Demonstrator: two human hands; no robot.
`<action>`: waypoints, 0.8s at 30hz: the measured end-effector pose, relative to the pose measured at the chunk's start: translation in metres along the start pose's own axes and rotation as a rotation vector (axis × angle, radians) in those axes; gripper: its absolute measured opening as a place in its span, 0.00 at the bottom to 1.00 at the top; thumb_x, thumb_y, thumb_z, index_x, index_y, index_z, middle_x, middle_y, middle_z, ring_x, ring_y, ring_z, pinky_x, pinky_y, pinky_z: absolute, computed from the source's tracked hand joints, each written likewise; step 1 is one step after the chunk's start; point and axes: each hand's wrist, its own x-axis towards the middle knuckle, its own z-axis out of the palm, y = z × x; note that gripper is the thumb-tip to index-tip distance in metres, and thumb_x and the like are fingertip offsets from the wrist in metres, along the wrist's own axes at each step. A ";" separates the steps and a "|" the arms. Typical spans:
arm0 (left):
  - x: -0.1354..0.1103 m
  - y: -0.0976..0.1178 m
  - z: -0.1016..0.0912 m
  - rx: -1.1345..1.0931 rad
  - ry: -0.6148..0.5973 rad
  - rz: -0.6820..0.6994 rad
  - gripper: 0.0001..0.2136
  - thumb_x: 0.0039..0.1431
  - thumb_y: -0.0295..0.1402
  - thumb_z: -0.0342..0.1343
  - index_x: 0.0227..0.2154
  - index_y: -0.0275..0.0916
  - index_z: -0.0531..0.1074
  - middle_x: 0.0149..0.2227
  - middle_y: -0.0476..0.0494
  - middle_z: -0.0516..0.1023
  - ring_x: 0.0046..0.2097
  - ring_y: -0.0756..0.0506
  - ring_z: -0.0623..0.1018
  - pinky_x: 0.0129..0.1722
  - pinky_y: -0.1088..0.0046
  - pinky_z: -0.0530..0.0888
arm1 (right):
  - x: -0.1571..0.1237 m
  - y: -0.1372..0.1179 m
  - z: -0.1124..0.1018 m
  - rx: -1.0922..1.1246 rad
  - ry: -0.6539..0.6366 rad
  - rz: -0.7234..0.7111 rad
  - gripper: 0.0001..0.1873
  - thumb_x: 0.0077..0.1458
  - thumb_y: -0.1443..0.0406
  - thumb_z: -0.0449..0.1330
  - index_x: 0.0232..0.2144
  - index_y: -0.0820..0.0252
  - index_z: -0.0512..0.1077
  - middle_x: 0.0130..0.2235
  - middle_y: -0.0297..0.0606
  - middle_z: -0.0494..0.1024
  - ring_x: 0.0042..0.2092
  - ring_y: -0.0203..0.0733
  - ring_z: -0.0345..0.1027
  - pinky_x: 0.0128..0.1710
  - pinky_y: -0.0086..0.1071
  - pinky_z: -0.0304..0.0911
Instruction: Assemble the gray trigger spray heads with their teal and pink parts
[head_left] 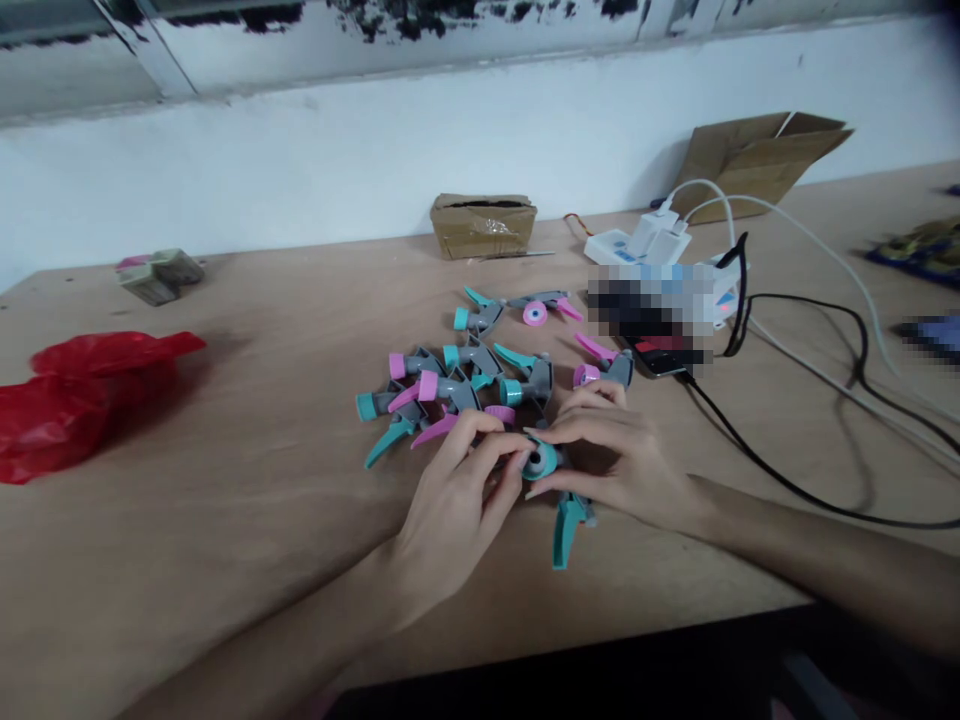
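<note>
- Pinching toward the rim of a teal ring-shaped plastic collar [550, 460], the left hand [454, 500] slants in from the near left, thumb and index fingers together; whether they grip a small part cannot be told.
- The right hand [637, 455] comes from the right, palm down, its fingers curled around the gray-and-teal plastic trigger sprayer head [568, 525] that bears this collar, grasping it.
- That sprayer head is close to the table's [247, 560] near edge, right of its middle; the collar's opening faces up toward the camera.
- Its teal trigger [565, 540] points toward the near edge, long axis running roughly far to near; the right hand partly hides the body.
- Beyond the hands lies a loose group of gray plastic sprayer heads with teal or pink parts [459, 390], pointing various ways.
- A small brown cardboard box [480, 235] sits at the far edge, and an open-flapped brown cardboard box [739, 165] at the far right; neither shows its contents.
- A crumpled red plastic bag [97, 395] lies at the left, contents hidden.
</note>
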 end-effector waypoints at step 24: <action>0.011 -0.009 -0.011 -0.193 -0.170 -0.120 0.04 0.55 0.26 0.56 0.27 0.38 0.68 0.33 0.52 0.67 0.35 0.52 0.69 0.35 0.76 0.67 | 0.000 -0.002 0.004 0.008 -0.010 -0.090 0.17 0.39 0.58 0.68 0.32 0.58 0.71 0.29 0.31 0.76 0.33 0.35 0.67 0.43 0.39 0.53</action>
